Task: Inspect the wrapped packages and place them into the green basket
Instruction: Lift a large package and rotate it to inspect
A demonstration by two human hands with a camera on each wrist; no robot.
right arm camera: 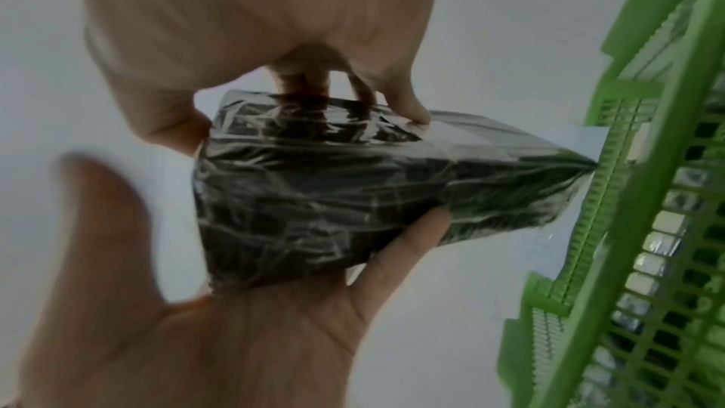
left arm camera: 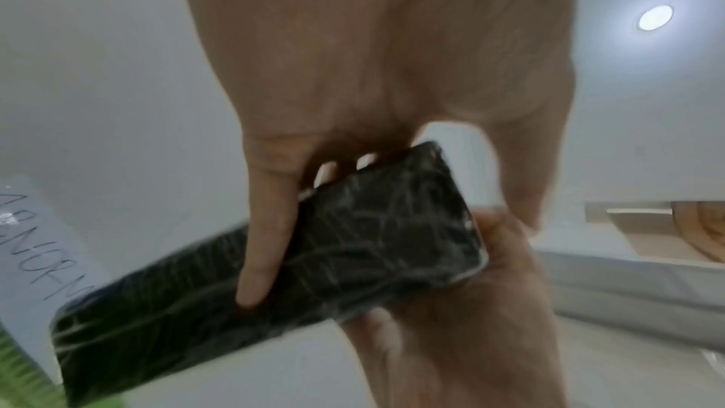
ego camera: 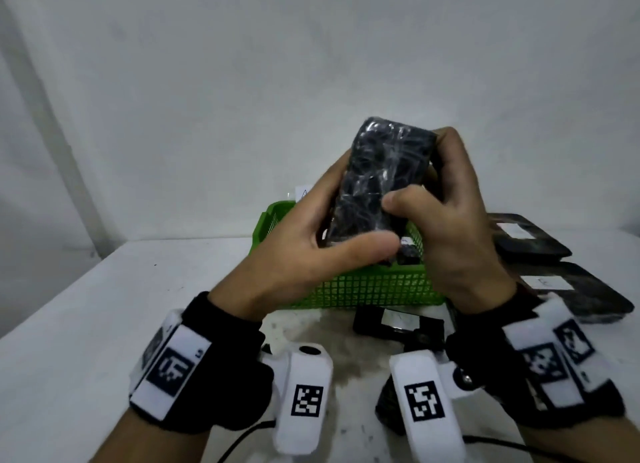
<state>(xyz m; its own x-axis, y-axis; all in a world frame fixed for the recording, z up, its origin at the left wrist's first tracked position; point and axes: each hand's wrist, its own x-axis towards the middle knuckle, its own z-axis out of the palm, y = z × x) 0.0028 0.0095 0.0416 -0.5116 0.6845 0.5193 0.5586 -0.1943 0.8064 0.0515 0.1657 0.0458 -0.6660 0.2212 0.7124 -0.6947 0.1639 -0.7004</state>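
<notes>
Both hands hold one black package wrapped in clear film (ego camera: 381, 178) upright in the air above the green basket (ego camera: 363, 286). My left hand (ego camera: 356, 220) grips its lower part, thumb across the front and fingers behind. My right hand (ego camera: 415, 172) grips the right side, thumb on the front face and fingers curled over the top corner. The left wrist view shows the package (left arm camera: 353, 244) with a left finger (left arm camera: 259, 259) laid across it. In the right wrist view the package (right arm camera: 333, 191) lies between both hands beside the basket (right arm camera: 647, 228).
Wrapped packages lie inside the basket (ego camera: 408, 251). Two more lie on the white table at the right (ego camera: 530, 244) (ego camera: 581, 296), one in front of the basket (ego camera: 398, 324), another under my right wrist (ego camera: 388, 403). A handwritten paper label (left arm camera: 39, 244) stands behind the basket.
</notes>
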